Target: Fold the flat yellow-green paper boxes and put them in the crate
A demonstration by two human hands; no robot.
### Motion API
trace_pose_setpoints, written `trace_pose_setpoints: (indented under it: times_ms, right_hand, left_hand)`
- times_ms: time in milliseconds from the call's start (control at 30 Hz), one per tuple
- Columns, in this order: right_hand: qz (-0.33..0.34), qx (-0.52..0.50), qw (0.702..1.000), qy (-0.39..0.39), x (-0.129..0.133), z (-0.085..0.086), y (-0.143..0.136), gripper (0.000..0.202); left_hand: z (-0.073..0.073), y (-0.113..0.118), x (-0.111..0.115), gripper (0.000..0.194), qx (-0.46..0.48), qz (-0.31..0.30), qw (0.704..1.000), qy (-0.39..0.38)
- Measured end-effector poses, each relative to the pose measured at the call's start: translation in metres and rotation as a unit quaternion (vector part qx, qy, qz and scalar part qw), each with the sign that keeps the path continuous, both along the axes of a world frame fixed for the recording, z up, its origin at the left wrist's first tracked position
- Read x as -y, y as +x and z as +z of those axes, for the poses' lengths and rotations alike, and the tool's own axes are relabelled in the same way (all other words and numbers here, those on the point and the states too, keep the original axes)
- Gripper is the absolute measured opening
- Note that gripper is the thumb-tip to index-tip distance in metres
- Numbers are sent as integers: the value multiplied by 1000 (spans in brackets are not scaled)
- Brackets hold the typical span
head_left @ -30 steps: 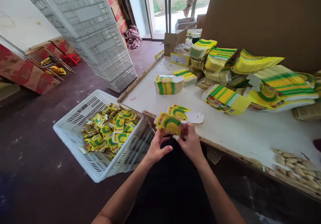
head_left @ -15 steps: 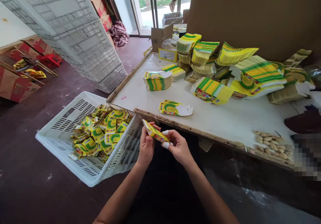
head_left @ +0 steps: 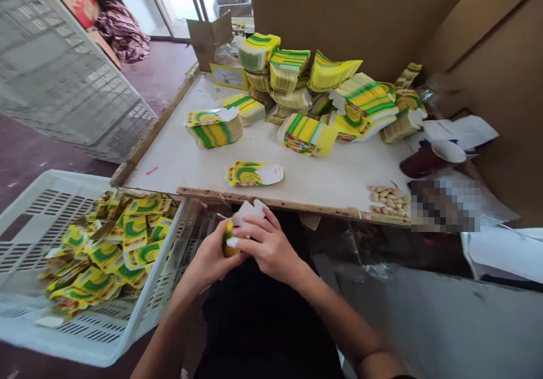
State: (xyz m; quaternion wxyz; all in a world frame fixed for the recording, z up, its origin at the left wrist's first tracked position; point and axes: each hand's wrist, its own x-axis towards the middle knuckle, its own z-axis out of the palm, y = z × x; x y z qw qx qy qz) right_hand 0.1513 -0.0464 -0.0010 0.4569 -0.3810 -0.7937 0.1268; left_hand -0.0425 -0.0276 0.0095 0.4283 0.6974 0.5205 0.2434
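Beside crate (head_left: 146,291), left hand (head_left: 208,259), right hand (head_left: 271,249) clamped on carton (head_left: 246,211); wooden rim (head_left: 305,206) fronts stacks (head_left: 289,73).

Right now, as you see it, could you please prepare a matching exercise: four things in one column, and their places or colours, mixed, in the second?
Things
1. cup
2. plastic crate
3. small carton
4. brown cardboard box

Places or colours
A. between left hand and right hand
B. at the far end of the table
C. dark red
D. beside the table, holding many yellow-green packets

Right pairs: 1-C, 2-D, 3-A, 4-B
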Motion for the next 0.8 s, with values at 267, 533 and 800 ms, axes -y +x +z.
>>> trace_pose_setpoints:
  times_ms: [267, 533, 800]
  right_hand:
    - [92, -417, 765, -482, -4, -23, -19, 53]
    - [207, -458, 643, -578, -2, -32, -25, 67]
    - [95, -144, 937, -305, 18, -19, -16, 47]
  left_hand:
    - [-26, 18, 17, 67, -22, 19, 982, 189]
    - [-24, 24, 23, 48, -29, -32, 973, 229]
    - [-36, 21, 21, 53, -34, -3, 975, 218]
